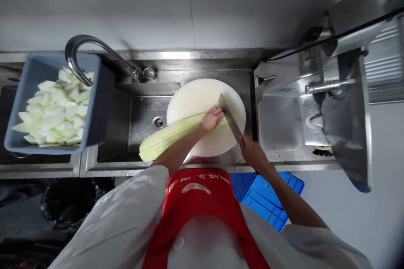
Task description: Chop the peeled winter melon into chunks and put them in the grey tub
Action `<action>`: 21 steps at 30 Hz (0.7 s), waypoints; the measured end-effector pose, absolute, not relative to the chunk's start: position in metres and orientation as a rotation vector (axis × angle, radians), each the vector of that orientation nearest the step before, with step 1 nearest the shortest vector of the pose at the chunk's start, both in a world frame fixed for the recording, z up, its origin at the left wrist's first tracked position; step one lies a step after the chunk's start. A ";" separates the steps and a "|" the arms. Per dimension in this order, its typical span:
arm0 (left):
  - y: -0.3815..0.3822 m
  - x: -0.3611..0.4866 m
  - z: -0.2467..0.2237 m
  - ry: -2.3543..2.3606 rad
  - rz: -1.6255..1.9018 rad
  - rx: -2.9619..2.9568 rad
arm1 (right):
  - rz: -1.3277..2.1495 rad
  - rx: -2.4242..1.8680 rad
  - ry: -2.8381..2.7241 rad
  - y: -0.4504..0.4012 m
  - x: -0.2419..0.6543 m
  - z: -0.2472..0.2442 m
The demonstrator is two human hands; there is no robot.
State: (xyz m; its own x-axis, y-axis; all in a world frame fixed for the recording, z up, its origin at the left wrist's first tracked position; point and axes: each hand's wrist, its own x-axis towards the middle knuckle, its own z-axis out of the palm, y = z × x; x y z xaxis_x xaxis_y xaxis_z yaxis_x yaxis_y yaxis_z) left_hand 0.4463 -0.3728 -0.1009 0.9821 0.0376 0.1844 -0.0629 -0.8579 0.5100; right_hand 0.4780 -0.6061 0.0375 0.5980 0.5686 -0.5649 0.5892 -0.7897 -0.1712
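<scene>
A long, pale green peeled gourd point(168, 138), with a lengthwise line along it, lies slantwise across a round white cutting board point(195, 92). Its thick end juts past the board's left edge over the sink. My left hand point(212, 119) presses down on the gourd's right part with curled fingers, close beside the blade. In my right hand point(252, 152), closed round the handle, is a cleaver point(232, 118). Its blade stands across the gourd's narrow right end, just right of my left fingertips. Whether the edge is in the flesh I cannot tell.
A grey-blue tub point(105, 101) full of cut pale pieces point(59, 109) stands left, under a curved faucet point(94, 40). A steel sink point(145, 111) lies between tub and board. On the right is a metal slicing machine point(344, 122). Blue plastic crates point(268, 199) are below the counter.
</scene>
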 end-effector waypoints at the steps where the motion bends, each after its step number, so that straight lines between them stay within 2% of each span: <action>1: -0.373 0.446 -0.101 -0.020 0.244 2.586 | -0.979 2.772 1.007 -0.603 0.479 0.036; 11: -0.374 0.442 -0.103 0.007 0.314 2.571 | -0.974 2.833 1.010 -0.554 0.493 -0.012; 21: -0.377 0.440 -0.098 0.032 0.305 2.629 | -0.914 2.778 1.025 -0.590 0.478 0.029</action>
State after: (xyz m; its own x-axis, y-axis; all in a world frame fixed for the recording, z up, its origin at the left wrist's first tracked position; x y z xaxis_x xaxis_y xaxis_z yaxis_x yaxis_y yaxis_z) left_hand 0.4402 -0.3769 -0.0982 0.9748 0.0775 0.2092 -0.0319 -0.8797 0.4744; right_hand 0.4781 -0.5898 0.0289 0.6075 0.5801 -0.5426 0.6054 -0.7804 -0.1565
